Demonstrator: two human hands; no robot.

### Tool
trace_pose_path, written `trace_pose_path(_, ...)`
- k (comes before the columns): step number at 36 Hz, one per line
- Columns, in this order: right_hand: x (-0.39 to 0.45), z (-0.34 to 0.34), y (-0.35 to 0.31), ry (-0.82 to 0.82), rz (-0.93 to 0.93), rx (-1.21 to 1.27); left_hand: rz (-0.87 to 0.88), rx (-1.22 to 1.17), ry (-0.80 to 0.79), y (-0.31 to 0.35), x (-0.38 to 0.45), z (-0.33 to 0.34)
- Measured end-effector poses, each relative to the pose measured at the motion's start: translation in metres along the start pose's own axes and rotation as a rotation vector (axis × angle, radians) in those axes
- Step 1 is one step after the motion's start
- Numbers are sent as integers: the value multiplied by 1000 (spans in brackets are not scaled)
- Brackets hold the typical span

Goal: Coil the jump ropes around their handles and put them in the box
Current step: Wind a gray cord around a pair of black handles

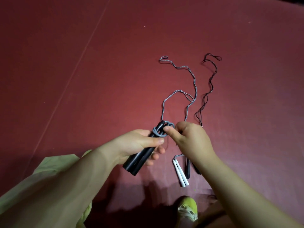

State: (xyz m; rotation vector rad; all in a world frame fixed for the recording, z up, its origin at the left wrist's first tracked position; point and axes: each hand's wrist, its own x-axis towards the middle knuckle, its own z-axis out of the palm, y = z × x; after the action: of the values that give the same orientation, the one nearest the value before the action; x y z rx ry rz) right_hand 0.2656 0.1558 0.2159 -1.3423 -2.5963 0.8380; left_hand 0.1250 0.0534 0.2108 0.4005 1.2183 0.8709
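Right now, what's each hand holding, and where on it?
Left hand grips the paired black handles around their middle. Right hand pinches the grey rope at the coil by the handles' top end.

Floor [98, 71]: dark red matting, one pale seam line [72, 74] running diagonally. Lighting dim, apparently brightest at centre; edges shadowed.

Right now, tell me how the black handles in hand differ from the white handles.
The black handles are held up in the left hand; the white handles lie on the floor. Black looks thicker. Grey rope is coiled at the black pair's top; none wraps the white. Both are side-by-side pairs.
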Motion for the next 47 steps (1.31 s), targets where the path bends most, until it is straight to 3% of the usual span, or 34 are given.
trace_pose_path(5,-1,7,-1,-9,66,-83,-1,132,121,-3,5,4)
trace_pose_path(11,0,11,-5,-34,109,-14,75,180,231,-4,10,7)
trace_pose_path(15,-2,7,-11,-72,93,159,132,167,288,-2,11,1)
trace_pose_path(17,-4,2,-17,-179,62,227,152,209,338,-3,14,-5)
trace_pose_path(20,-9,-2,-21,-352,-82,29,144,359,404,-6,18,-12)
trace_pose_path(24,-10,-14,-20,-350,-180,-157,121,551,438,-10,21,-15)
trace_pose_path(30,-8,-32,-15,-366,-221,-44,94,675,258,-12,20,-6)
trace_pose_path(34,-3,-39,-2,-423,-187,263,89,719,38,-12,11,2)
trace_pose_path(41,4,-43,6,-476,-159,779,91,519,-199,-4,-4,10)
trace_pose_path(47,10,-32,13,-655,-84,884,62,419,-356,-2,-13,14)
